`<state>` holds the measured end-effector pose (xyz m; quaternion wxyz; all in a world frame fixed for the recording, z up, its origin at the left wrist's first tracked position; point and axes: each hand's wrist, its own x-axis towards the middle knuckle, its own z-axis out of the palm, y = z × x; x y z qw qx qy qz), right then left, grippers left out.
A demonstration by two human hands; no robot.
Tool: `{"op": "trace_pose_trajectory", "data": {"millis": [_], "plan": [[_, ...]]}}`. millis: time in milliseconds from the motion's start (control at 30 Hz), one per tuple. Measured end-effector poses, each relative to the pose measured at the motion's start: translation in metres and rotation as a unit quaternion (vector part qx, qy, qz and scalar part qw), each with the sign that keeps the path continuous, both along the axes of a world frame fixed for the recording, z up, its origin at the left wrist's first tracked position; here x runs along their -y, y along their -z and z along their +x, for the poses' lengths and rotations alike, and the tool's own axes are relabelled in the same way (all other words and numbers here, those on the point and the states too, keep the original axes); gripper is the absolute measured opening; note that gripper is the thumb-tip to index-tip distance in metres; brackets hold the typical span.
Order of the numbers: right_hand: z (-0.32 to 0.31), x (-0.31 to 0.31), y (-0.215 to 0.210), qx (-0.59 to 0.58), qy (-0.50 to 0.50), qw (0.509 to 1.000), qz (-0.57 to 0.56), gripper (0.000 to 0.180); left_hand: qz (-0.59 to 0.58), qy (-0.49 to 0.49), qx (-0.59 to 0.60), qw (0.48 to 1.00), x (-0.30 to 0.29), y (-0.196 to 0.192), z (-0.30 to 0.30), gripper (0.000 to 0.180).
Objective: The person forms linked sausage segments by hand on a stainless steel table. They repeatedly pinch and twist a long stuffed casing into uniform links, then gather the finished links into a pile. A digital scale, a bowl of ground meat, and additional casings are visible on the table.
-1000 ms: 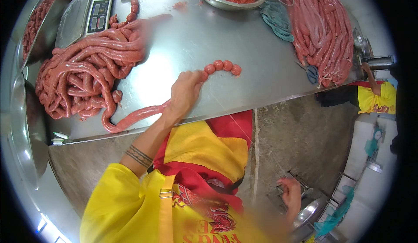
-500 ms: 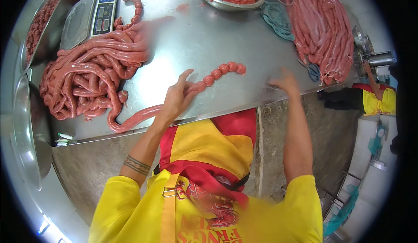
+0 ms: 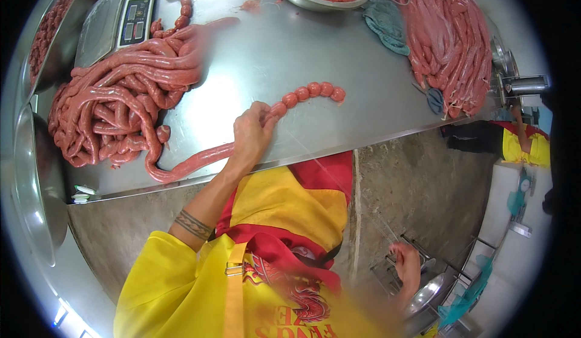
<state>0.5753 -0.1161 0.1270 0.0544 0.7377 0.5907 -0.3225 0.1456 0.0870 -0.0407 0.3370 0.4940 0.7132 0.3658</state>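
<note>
My left hand (image 3: 252,133) pinches a long pink raw sausage (image 3: 206,156) near the front edge of the steel table. Beyond its fingers several short, round links (image 3: 314,89) curve away to the right. Down at the lower right, off the table's edge, my right hand (image 3: 405,266) has its fingers closed on a thin string (image 3: 316,161). That string runs taut and slanting back up toward the sausage at my left hand. The uncut sausage continues left into a big coiled heap (image 3: 115,108).
A digital scale (image 3: 136,12) stands behind the heap, beside a steel tub (image 3: 66,41) of linked sausage. At the back is a bowl (image 3: 321,2) of minced meat. A teal cloth (image 3: 386,26), scissors (image 3: 434,101) and pale casings (image 3: 448,41) lie right. Another person (image 3: 525,143) is at far right.
My right hand has swung from above the table down to the lower right, drawing the string out. My left hand's fingers have closed from spread to pinched on the sausage.
</note>
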Motion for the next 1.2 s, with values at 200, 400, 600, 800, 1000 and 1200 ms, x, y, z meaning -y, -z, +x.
{"op": "trace_pose_trajectory", "data": {"millis": [200,400,600,800,1000,1200], "plan": [[0.103,0.107,0.075,-0.429,0.283,0.815,-0.268,0.016,0.216,0.351,-0.256,0.874,0.001,0.005,-0.025,0.026],[0.153,-0.021,0.196,-0.648,0.577,0.393,0.304,0.068,0.128,0.236,-0.193,0.944,0.006,0.011,-0.016,0.020],[-0.071,-0.332,0.146,-0.114,0.115,0.980,0.116,0.059,0.069,0.152,-0.288,0.943,0.024,0.016,0.008,0.012],[-0.269,-0.224,0.105,-0.089,-0.407,0.905,0.081,0.075,0.067,0.161,-0.159,0.972,0.015,0.007,-0.001,0.022],[-0.020,-0.070,0.014,0.015,0.025,0.999,-0.041,0.056,-0.018,0.147,-0.121,0.981,-0.002,-0.005,-0.011,0.031],[0.090,0.051,0.022,-0.483,0.281,0.782,-0.275,0.025,0.043,0.230,-0.235,0.943,-0.005,-0.002,-0.011,0.014]]}}
